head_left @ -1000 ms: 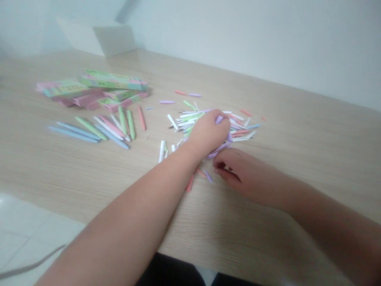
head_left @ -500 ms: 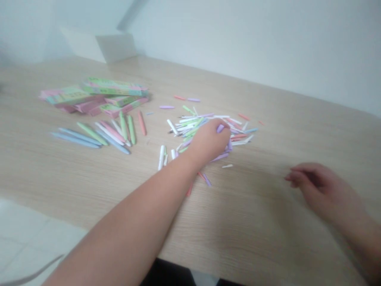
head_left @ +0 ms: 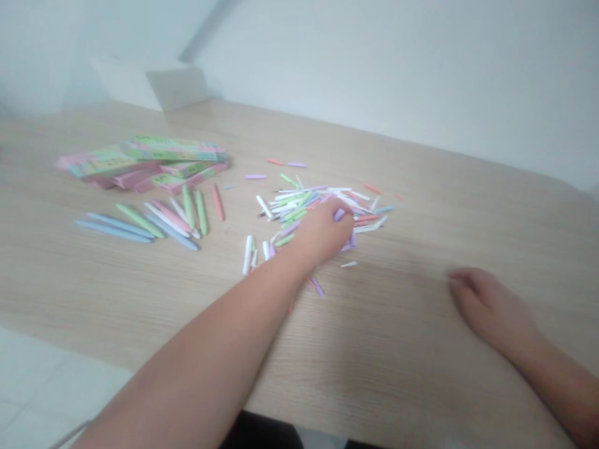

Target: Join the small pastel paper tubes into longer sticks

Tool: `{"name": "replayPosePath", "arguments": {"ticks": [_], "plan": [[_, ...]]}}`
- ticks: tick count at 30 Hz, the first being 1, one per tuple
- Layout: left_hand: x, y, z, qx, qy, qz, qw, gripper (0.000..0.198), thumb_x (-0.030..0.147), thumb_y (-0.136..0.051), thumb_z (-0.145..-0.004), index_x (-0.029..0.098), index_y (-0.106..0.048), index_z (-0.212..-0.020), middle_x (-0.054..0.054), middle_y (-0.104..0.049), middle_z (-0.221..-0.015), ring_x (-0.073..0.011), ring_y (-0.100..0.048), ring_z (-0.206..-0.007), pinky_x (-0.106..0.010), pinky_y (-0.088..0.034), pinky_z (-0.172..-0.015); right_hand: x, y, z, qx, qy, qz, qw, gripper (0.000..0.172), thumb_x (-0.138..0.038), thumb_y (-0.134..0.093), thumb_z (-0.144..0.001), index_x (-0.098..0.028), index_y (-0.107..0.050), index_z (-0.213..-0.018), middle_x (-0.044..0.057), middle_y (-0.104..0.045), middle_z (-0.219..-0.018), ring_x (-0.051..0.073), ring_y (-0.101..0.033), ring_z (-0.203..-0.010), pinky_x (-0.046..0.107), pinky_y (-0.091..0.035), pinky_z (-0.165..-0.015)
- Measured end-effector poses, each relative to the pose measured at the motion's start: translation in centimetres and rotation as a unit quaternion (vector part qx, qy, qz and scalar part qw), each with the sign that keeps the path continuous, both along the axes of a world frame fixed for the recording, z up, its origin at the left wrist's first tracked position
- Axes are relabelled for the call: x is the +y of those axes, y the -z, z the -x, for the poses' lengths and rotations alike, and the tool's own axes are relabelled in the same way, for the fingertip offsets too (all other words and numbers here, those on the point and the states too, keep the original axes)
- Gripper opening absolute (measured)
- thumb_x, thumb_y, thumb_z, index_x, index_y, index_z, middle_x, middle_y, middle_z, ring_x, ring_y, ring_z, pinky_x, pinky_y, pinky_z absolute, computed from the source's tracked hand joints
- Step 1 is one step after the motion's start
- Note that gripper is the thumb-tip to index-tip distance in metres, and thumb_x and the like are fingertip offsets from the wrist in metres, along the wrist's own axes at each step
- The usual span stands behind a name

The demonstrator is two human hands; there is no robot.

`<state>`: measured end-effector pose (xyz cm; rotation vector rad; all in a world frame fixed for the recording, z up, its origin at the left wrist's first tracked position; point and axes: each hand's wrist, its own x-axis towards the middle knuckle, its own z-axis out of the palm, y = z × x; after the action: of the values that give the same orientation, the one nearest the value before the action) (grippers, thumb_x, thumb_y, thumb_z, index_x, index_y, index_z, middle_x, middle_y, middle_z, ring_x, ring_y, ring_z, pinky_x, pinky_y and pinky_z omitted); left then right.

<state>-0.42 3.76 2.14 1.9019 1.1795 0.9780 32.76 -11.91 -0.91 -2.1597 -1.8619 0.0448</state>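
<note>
My left hand (head_left: pixel 324 229) reaches into a loose pile of pen parts (head_left: pixel 294 201) in white, green, purple, red and blue. Its fingers are closed around a purple pen part (head_left: pixel 339 215), mostly hidden by the hand. More purple pieces lie under and beside the fingers. Off to the right, my right hand (head_left: pixel 484 302) rests low over the table with its fingers curled and the fingertips together; nothing shows in it. A small white piece (head_left: pixel 349 264) lies on the wood between the hands, nearer the left one.
Left of the pile lie several whole pens (head_left: pixel 171 218) in blue, green, white, pink and red. Pink and green printed boxes (head_left: pixel 173 149) are stacked behind them. A white folded card or box (head_left: pixel 178 87) stands at the back by the wall. The wooden table (head_left: pixel 397 374) ends close in front.
The view has tilted slightly, so everything sits a little lower and further left. My left hand stays at the pile. My right hand has turned somewhat, its fingers still curled.
</note>
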Motion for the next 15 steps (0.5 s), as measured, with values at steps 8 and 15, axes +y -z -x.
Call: {"name": "replayPosePath", "arguments": {"ticks": [8, 15], "plan": [[-3.0, 0.2, -0.9, 0.175, 0.255, -0.108, 0.945, 0.023, 0.032, -0.052, -0.087, 0.027, -0.072, -0.099, -0.001, -0.075, -0.094, -0.0191, -0.066, -0.085, -0.029, -0.049, -0.072, 5.1, -0.1, 3.9, -0.076, 0.019, 0.059, 0.995, 0.034, -0.041, -0.046, -0.096, -0.021, -0.062, -0.118, 0.009, -0.07, -0.088, 0.027, -0.067, -0.08, 0.037, -0.047, -0.067], [-4.4, 0.2, -1.7, 0.303, 0.287, -0.151, 0.896, 0.03, 0.028, -0.047, -0.09, 0.019, -0.074, -0.1, -0.01, -0.076, -0.098, -0.0267, -0.071, -0.088, -0.036, -0.054, -0.072, 9.4, 0.1, 6.3, -0.075, -0.06, 0.029, 0.995, 0.044, -0.041, -0.043, -0.098, -0.018, -0.057, -0.133, 0.013, -0.072, -0.109, 0.03, -0.068, -0.096, 0.04, -0.05, -0.079]]}}
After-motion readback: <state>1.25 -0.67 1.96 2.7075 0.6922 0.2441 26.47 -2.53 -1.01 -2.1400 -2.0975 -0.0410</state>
